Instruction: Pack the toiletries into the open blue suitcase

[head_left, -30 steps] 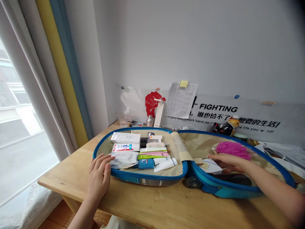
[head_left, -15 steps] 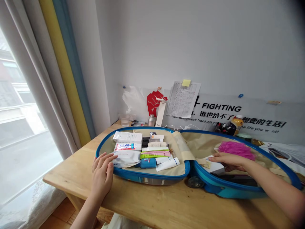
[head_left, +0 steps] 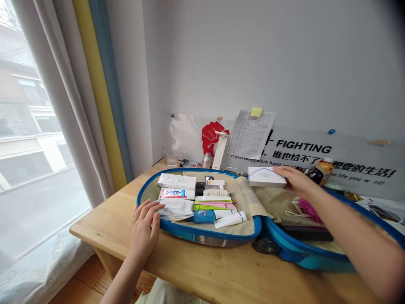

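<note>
A blue suitcase (head_left: 202, 237) lies spread in two halves on the wooden table. Above its right half, my right hand (head_left: 295, 177) grips a white box (head_left: 266, 176) by its right end. My left hand (head_left: 146, 223) rests on the left rim, fingers stretched loosely toward a white plastic packet (head_left: 177, 209). Packed in the left half are a long white box (head_left: 177, 181), a toothpaste tube (head_left: 175, 194), a blue bottle (head_left: 203, 217), a green tube (head_left: 211, 206) and a white tube (head_left: 230, 219). The right half holds a pink bath puff (head_left: 310, 210) and a dark flat item (head_left: 305, 233).
Along the wall stand a clear cup (head_left: 172, 159), a small metal bottle (head_left: 206, 161), a white lamp-like stand (head_left: 219, 152) and a yellow-labelled bottle (head_left: 324, 171). A suitcase wheel (head_left: 266, 245) sits at the hinge. The table (head_left: 104, 223) ends near the window curtain.
My right hand has lifted the white box up out of the suitcase's right half and moved it left. My left hand stays on the rim. The view has shifted slightly.
</note>
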